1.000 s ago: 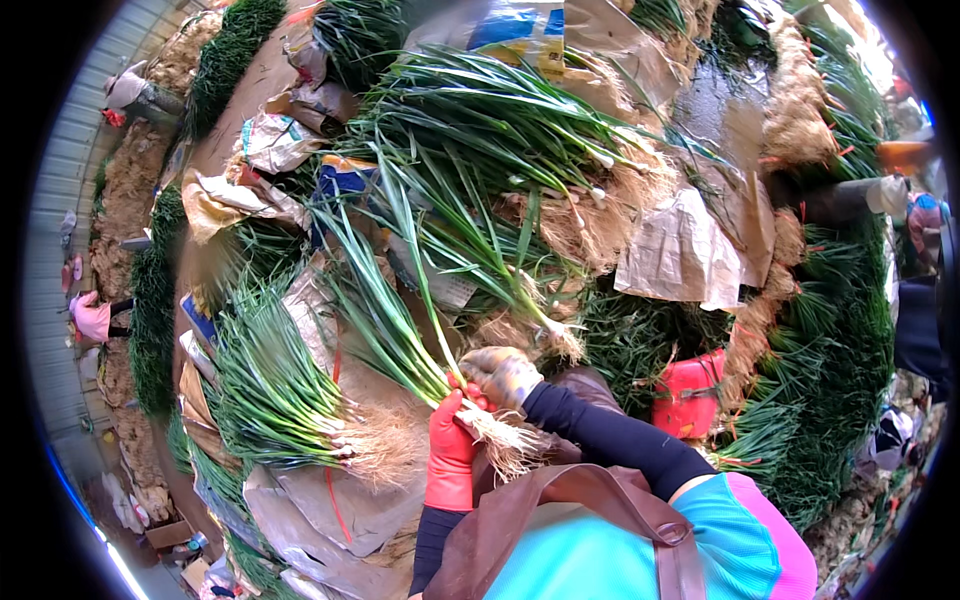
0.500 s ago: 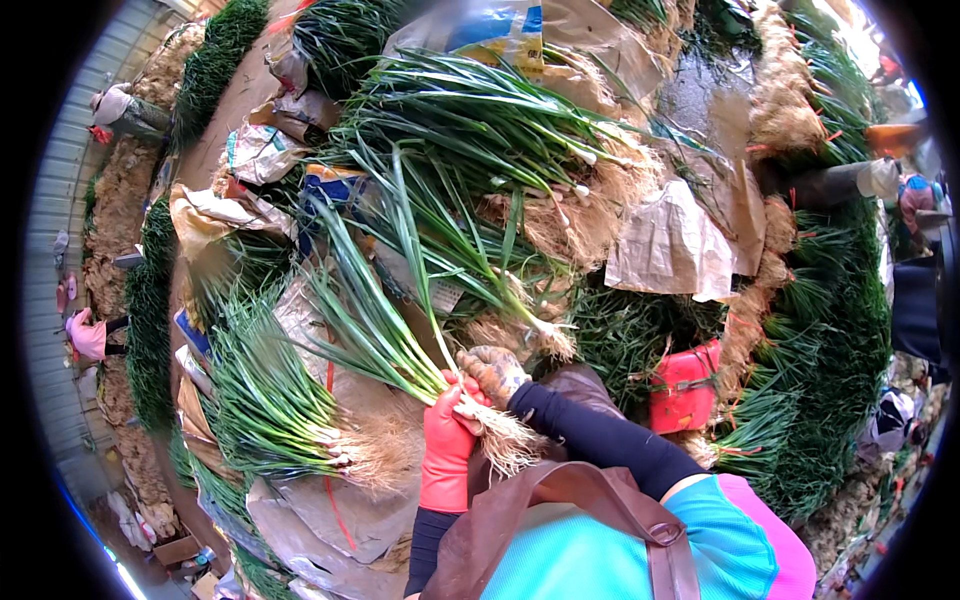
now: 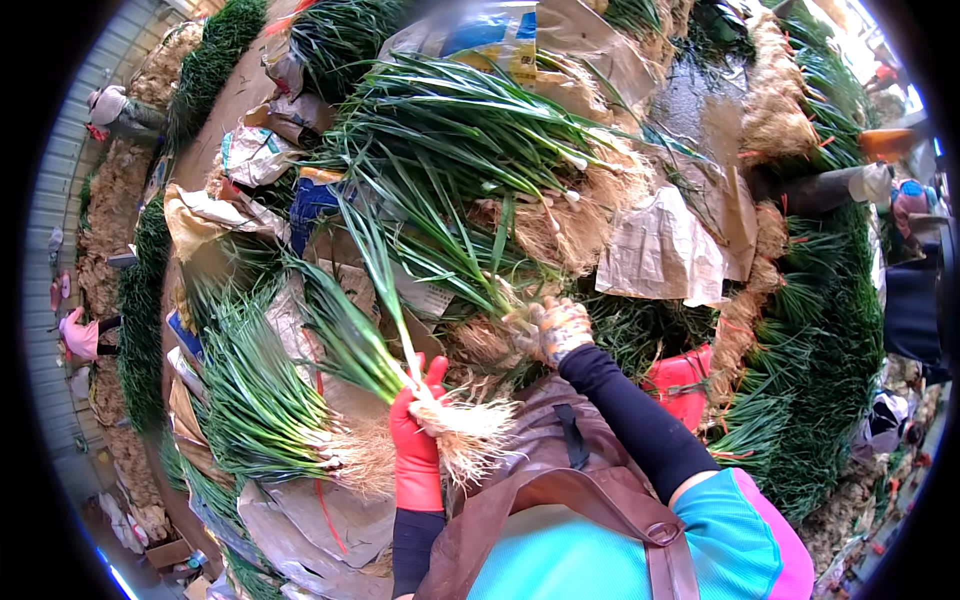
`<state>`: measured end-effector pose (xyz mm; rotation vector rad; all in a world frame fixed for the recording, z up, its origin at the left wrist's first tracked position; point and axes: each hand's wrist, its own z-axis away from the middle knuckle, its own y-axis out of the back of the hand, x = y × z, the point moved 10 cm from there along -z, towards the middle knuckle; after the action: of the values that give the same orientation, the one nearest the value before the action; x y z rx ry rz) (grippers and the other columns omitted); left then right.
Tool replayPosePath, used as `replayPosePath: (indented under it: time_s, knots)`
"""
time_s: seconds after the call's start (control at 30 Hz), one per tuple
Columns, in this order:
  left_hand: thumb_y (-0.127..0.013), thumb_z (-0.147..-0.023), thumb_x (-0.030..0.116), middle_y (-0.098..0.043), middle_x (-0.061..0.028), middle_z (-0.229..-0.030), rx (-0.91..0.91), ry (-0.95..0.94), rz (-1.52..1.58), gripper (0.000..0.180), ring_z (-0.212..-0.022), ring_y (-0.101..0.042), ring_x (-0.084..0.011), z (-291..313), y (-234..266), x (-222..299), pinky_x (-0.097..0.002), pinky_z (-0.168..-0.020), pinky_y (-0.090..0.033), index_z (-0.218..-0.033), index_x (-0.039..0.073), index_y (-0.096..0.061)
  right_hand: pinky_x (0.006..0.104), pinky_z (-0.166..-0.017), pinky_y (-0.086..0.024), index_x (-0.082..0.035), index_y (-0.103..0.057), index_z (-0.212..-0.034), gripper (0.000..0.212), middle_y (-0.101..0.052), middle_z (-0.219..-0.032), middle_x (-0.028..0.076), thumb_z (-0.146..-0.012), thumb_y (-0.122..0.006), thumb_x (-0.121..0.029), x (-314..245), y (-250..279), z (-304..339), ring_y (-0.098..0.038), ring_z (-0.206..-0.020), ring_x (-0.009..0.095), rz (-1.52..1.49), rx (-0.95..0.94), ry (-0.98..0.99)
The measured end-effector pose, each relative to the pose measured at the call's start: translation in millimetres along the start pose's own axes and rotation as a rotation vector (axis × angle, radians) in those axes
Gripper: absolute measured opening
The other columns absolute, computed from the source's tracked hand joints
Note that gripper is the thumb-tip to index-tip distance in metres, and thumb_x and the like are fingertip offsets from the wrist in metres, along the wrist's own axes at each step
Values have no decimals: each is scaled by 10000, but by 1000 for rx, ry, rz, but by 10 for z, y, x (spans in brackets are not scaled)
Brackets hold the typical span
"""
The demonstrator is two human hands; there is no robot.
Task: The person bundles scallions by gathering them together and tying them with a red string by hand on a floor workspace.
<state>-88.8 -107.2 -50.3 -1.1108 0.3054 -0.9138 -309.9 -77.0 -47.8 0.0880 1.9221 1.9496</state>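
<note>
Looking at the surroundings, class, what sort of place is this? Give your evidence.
Probably a produce shed: green-onion stacks line both sides, a ribbed wall curves along the left, and the gloved left hand holds a bunch.

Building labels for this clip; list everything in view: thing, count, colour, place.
Held green-onion bunch: 1, green and white, tan roots; lower centre
Large green-onion pile: 1, green, tan roots; upper centre
Smaller green-onion pile: 1, green, tan roots; lower left
Loose green onions: several, green; centre
Green-onion stacks: at least 2, dark green; both sides
Crumpled paper sheet: 1, beige; right of large pile
Printed sack: 1, blue, white, yellow; top
Plastic item: 1, red, kind unclear; right
Other people: at least 2, pink or grey clothing; far left
Rim items: too small to list
Apron: 1, brown; worn
Left hand: 1, red glove; on held bunch
Right hand: 1, mottled glove; by loose green onions
</note>
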Motion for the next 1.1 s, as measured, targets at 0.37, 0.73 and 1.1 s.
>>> replayPosePath:
  time_s: [0.37,0.73,1.1]
  knots:
    - [-540,-809,170,-470,-221,-1222,65,247,-182,242,-1083,-492,-321,-193,-81,-574,-456,-961,-375,-989,10,-558,361,-753,-475,-81,-623,-1010,226,-635,-906,156,-795,-566,-118,-371,-420,428,-608,-845,289,-822,-384,81]
    - [-516,-812,186,-555,-103,-870,269,17,-227,162,-807,-552,-235,0,317,-336,-429,-819,-461,-914,62,-534,408,-684,-464,-9,-598,-898,309,-606,-804,208,-847,-523,-304,-816,-290,40,-594,-781,364,-926,-404,-136]
    - [-531,-834,190,-495,-95,-978,-158,-194,-65,163,-720,-455,-130,116,-309,592,-311,-694,-424,-954,82,-507,365,-661,-509,-77,-648,-790,196,-656,-877,99,-758,-570,-255,-64,-483,157,-640,-793,262,-244,-406,-29]
